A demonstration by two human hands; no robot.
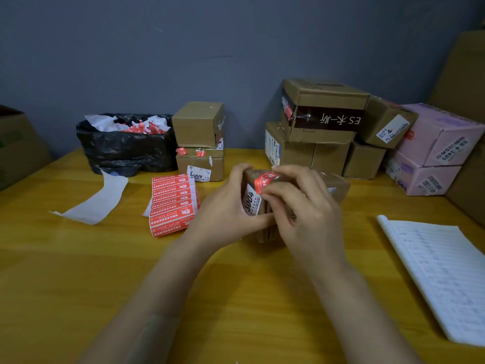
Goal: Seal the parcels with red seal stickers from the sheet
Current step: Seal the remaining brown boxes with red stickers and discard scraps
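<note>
A small brown parcel (338, 186) with a white "3004" label stands on the yellow table (236, 298) in the middle. My left hand (225, 206) grips its left side, thumb under the label. My right hand (301, 206) curls over its front and top, fingers pressing a red seal sticker (263, 181) that wraps over the parcel's upper left edge. The sheet of red seal stickers (172, 203) lies folded on the table just left of my left hand.
A black bin bag (126, 148) full of torn backing paper sits back left, a white backing strip (97, 200) before it. Two stacked brown boxes (199, 143) stand behind the sheet. More brown and pink boxes (367, 135) pile at back right. A lined notebook (441, 274) lies right.
</note>
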